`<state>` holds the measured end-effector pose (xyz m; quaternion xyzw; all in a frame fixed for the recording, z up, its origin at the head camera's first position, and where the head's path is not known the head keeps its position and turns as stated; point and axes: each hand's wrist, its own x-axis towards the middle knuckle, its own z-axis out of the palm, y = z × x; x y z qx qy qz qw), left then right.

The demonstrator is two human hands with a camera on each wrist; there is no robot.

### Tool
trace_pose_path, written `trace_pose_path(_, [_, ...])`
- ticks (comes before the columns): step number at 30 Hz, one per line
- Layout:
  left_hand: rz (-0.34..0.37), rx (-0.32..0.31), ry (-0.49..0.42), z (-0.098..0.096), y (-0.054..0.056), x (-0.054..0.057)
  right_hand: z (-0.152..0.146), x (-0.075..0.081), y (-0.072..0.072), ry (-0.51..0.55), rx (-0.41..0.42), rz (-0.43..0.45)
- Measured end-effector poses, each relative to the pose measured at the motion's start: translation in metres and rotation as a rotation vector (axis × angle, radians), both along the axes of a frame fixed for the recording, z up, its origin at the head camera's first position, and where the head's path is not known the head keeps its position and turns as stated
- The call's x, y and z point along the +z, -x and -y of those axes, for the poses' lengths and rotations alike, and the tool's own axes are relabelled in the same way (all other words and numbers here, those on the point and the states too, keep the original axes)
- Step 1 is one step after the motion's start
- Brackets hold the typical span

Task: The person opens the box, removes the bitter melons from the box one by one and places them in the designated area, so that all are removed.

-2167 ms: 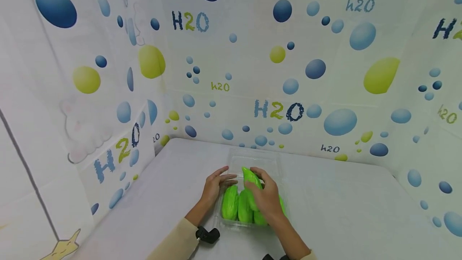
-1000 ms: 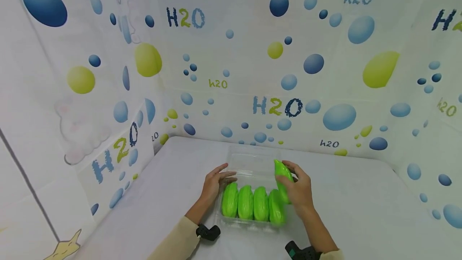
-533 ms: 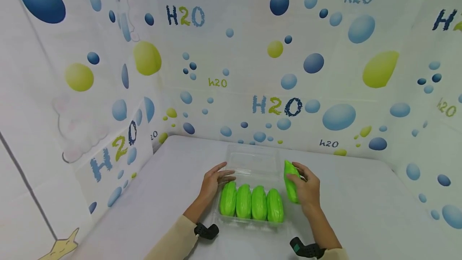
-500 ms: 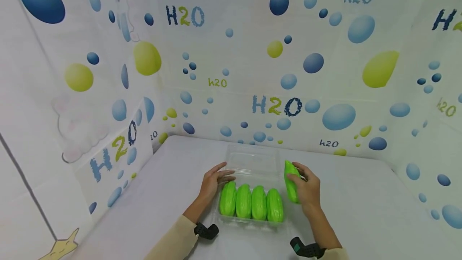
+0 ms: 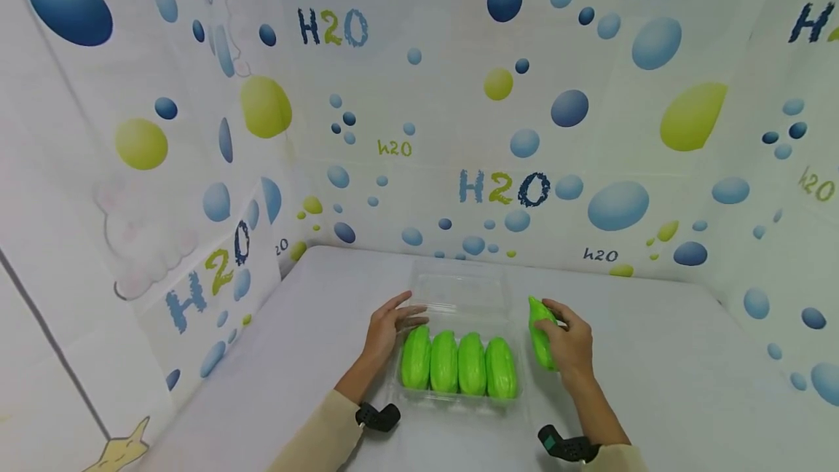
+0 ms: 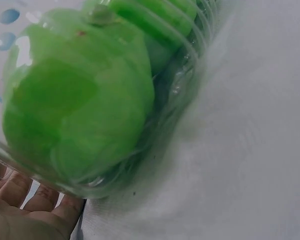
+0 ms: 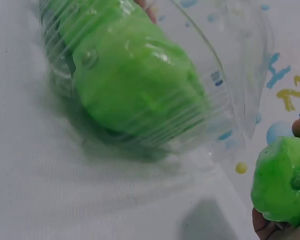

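Several bright green, elongated fruits (image 5: 443, 364), ribbed and gourd-like, lie side by side in a clear plastic clamshell box (image 5: 459, 397) whose lid (image 5: 459, 290) lies back away from me. My left hand (image 5: 385, 330) rests at the box's left side with fingers extended over its back corner. In the left wrist view its fingers (image 6: 42, 199) lie along the outer wall. To the right of the box, my right hand (image 5: 569, 341) holds one more green fruit (image 5: 540, 333), pointed tip up, between thumb and fingers. The right wrist view shows the stem end of this held fruit (image 7: 282, 182).
A white cloth-covered table (image 5: 655, 355) extends around the box on both sides. Behind and beside it hang white curtains (image 5: 446, 93) printed with blue and green drops. A black wrist device sits on each forearm, such as the left one (image 5: 378, 417).
My right hand has lifted a green fruit from over the box and carried it rightward, past the box's right side. The left hand has stayed at the box.
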<state>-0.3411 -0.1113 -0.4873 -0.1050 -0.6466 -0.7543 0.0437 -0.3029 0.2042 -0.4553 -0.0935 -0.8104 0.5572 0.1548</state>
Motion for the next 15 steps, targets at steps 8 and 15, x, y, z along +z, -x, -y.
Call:
trace_pose_path(8, [0.015, 0.003, -0.011, 0.0, 0.001, 0.0, -0.007, -0.013, 0.005, -0.046, 0.065, 0.095])
trace_pose_path(15, [-0.015, -0.01, 0.024, 0.002, 0.002, -0.003, -0.006, -0.023, 0.007, -0.089, 0.076, 0.125])
